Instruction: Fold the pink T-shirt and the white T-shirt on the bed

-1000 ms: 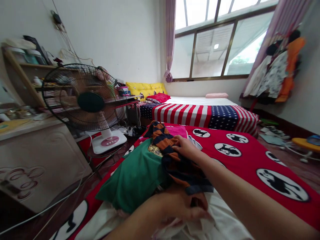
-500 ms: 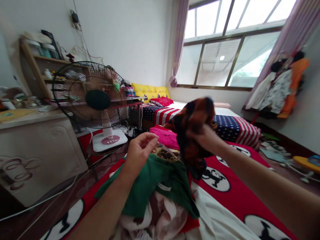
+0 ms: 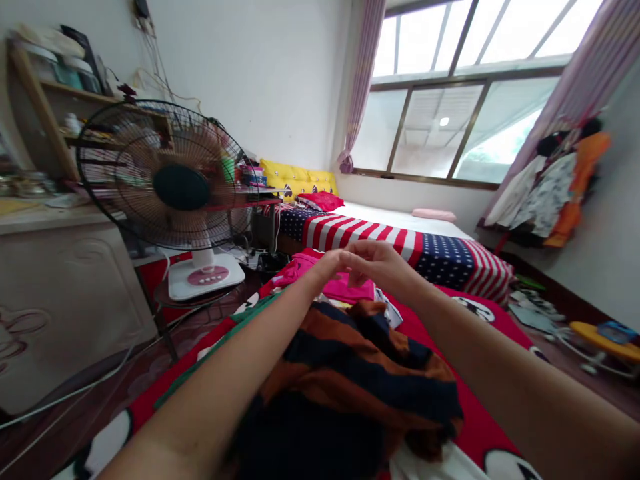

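The striped garment (image 3: 360,387) lies rumpled on the red bedspread (image 3: 470,387), spread below and between the forearms. Its broad bands alternate between rusty orange-brown and deep navy, running in loose waves; the far edge is bunched into soft folds, while the near part is a wide, dark navy expanse. Green cloth (image 3: 220,348) shows beyond the left forearm, and white cloth (image 3: 443,465) by the near right edge. Just past the stripes lies a bright pink garment (image 3: 353,291). Above it the left hand (image 3: 333,265) and right hand (image 3: 380,263) meet, fingers curled; whether they pinch any fabric, I cannot tell.
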